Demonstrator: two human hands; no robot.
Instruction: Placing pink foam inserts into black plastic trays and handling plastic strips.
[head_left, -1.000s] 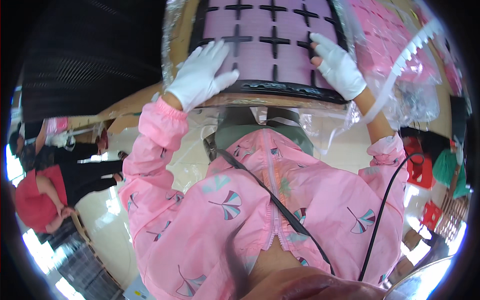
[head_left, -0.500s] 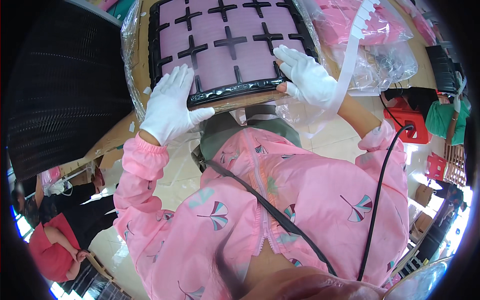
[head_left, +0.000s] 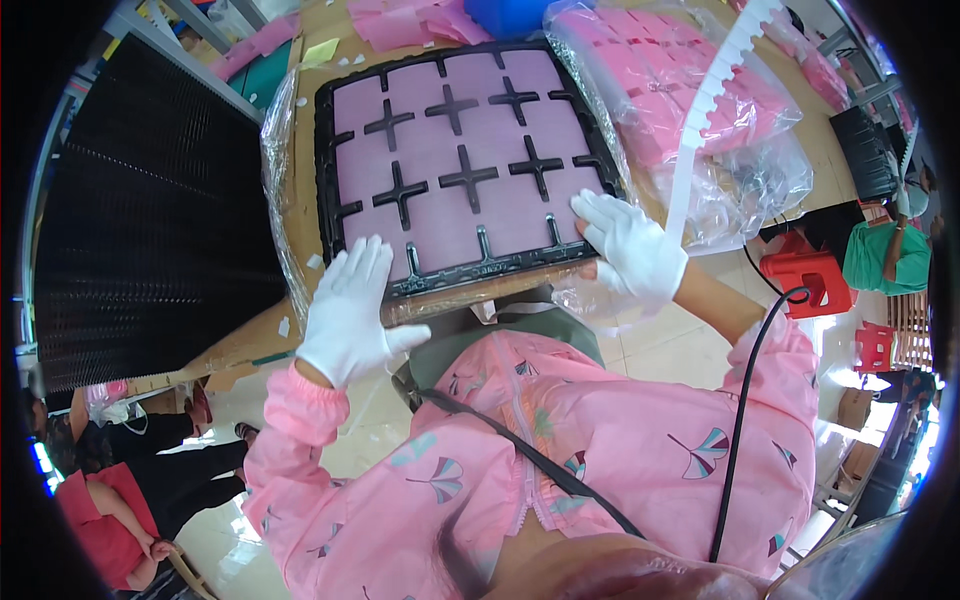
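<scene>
A black plastic tray (head_left: 505, 268) with cross-shaped dividers lies on the table before me. Pinkish-purple sheet material (head_left: 425, 145) fills the spaces between the dividers. My left hand (head_left: 350, 315), in a white glove, is at the tray's near left corner, its fingers straight and its thumb spread. At the near right corner rests my right hand (head_left: 635, 250), also gloved in white, with its fingertips on the rim and bare fingertips showing at the thumb side. Neither hand grips anything. A white strip with a scalloped edge (head_left: 690, 150) runs upward from beside my right wrist.
Tall stacked black trays (head_left: 160, 210) stand on the left. Pink pieces in clear plastic bags (head_left: 680, 80) lie at the right. A blue object (head_left: 515, 15) sits at the back. A black cable (head_left: 745, 440) hangs by my right arm. A red stool (head_left: 815, 280) and other people are beyond.
The view has tilted, so the tray and both hands sit lower in the picture and more of the table's far side shows. Both hands stay at the tray's near corners, fingers extended.
</scene>
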